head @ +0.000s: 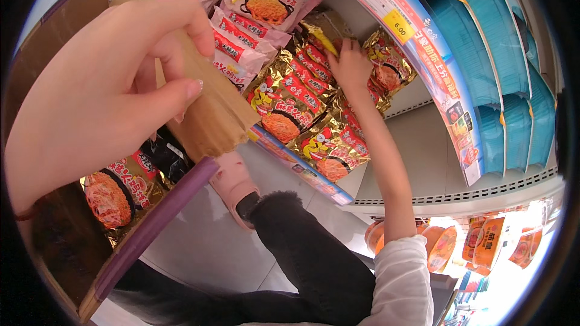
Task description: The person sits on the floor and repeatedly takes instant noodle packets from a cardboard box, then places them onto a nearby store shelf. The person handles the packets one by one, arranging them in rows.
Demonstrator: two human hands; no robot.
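Observation:
My left hand (pixel 104 86) is close to the camera, its thumb and fingers closed on the flap (pixel 217 113) of an open cardboard box (pixel 154 217) with purple edges. Inside the box lie a gold noodle packet (pixel 113 194) and a black packet (pixel 170 158). My right hand (pixel 351 70) reaches into the shelf and touches the back of a row of gold noodle packets (pixel 290 108). Its fingertips are partly hidden, so whether they grip a packet is unclear. A bright yellow piece (pixel 324 38) shows beside its fingers.
Pink-and-white noodle packets (pixel 267 4) stand beside the gold ones. A printed shelf strip (pixel 435 63) with a yellow price tag (pixel 398 26) curves along a shelf of teal packages (pixel 462 50). Orange noodle tubs (pixel 485 242) are at lower right. My leg (pixel 312 253) and pink clog (pixel 233 185) are below.

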